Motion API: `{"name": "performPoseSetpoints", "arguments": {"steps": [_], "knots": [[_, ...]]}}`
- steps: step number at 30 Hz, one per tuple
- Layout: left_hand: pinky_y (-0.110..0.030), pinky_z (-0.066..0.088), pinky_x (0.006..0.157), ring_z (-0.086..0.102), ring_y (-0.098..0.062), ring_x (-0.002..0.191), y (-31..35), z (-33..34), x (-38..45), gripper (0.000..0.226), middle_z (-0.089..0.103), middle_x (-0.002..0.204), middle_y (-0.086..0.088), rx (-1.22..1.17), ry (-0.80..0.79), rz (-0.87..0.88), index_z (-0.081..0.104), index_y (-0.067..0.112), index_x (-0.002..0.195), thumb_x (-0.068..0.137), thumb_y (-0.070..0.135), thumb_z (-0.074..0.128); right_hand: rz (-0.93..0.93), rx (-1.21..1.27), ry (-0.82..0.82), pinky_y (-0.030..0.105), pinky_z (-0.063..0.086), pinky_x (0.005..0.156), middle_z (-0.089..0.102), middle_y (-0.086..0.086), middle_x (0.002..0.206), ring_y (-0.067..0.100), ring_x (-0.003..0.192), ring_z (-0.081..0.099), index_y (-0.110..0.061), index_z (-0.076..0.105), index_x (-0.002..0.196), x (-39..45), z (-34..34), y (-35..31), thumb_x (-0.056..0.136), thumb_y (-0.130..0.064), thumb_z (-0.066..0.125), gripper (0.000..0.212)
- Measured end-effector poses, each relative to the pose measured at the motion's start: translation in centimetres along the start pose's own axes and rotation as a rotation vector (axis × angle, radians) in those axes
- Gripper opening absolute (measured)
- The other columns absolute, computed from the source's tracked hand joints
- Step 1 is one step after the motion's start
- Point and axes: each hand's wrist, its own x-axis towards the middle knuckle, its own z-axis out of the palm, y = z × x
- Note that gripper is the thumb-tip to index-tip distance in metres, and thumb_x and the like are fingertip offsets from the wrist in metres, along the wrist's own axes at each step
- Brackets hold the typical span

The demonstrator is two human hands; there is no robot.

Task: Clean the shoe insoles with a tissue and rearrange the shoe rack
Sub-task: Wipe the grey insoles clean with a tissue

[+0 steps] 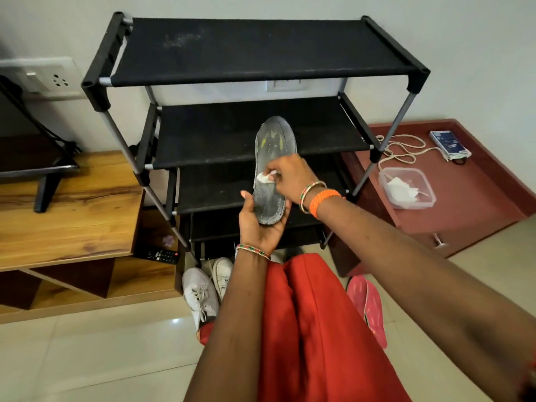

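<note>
A: What are your hands doing?

B: Your left hand (259,224) cups the heel end of a grey insole (272,172) from below, fingers curled round its edge, thumb on the left side. The insole points away from you, toe end up over the second shelf of the shoe rack (262,50). Your right hand (290,175) pinches a small wad of white tissue (264,177) and presses it on the insole's upper face, about midway along its left edge.

A: And the rack itself?

B: It is a black fabric rack on grey poles, standing against the wall. You see its tiers stepping down toward you, and no shoe lies on the ones in view. The top shelf carries a pale dusty smear near its back left corner.

A: Where are the shoes?

B: On the floor (87,358) at the rack's foot, just left of your red garment (313,329), sits a pair of white sneakers (207,288), side by side. A pink slipper (368,306) lies on the floor to the right of the garment.

A: Anything else near you?

B: Right of the rack, a dark red cabinet (478,216) carries a clear plastic container (407,187) with white tissues inside, near its front edge. Farther back on it lie a coiled white cord (401,153) and a small blue pack (449,145). Left of the rack, a wooden bench (66,216) holds a black screen stand, and a remote control (161,254) lies on a lower ledge beside the rack's leg.
</note>
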Motion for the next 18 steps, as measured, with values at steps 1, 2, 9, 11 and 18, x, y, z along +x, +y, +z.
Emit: {"name": "performPoseSetpoints", "arguments": {"steps": [1,2,9,11,18], "knots": [[-0.033,0.054,0.082,0.063,-0.021,0.092,0.2,-0.1,0.0,0.049,0.067,0.099,-0.01,0.012,0.004,0.009,0.059,0.007,0.107,0.095,0.049,0.037,-0.036,-0.004,-0.025,0.034,0.052,0.082,0.07,0.009,0.096,0.023,0.093,0.064,-0.013,0.072,0.099,-0.6,0.2,-0.4,0.081,0.002,0.058,0.027],[-0.033,0.051,0.085,0.064,-0.02,0.092,0.4,-0.2,-0.1,0.047,0.068,0.096,-0.009,0.023,0.005,0.017,0.06,0.007,0.104,0.095,0.048,0.037,-0.103,0.006,-0.06,0.029,0.051,0.081,0.071,0.009,0.095,0.021,0.092,0.065,-0.012,0.073,0.097,-1.5,0.4,-0.8,0.08,0.004,0.056,0.029],[-0.036,0.057,0.07,0.071,-0.022,0.072,0.3,-0.5,0.4,0.026,0.072,0.081,-0.012,0.038,0.067,0.071,0.057,0.004,0.101,0.101,0.014,0.033,-0.138,0.016,-0.054,0.037,0.053,0.083,0.072,0.008,0.092,0.023,0.09,0.067,-0.013,0.074,0.095,-1.3,0.4,0.7,0.079,0.006,0.055,0.031],[-0.04,0.056,0.072,0.071,-0.025,0.073,0.3,-0.4,0.3,0.026,0.072,0.083,-0.014,0.017,0.062,0.077,0.056,0.003,0.103,0.101,0.012,0.032,-0.018,-0.001,0.029,0.037,0.053,0.083,0.072,0.008,0.092,0.024,0.09,0.066,-0.014,0.073,0.097,-1.0,0.6,1.0,0.08,0.006,0.056,0.03],[-0.037,0.058,0.065,0.071,-0.022,0.069,0.7,-0.6,0.2,0.028,0.071,0.079,-0.013,0.042,0.082,0.092,0.056,0.003,0.102,0.101,0.014,0.03,-0.227,0.073,-0.102,0.036,0.052,0.087,0.073,0.007,0.093,0.022,0.092,0.068,-0.011,0.075,0.092,-2.8,0.7,0.4,0.075,0.01,0.057,0.032]]}}
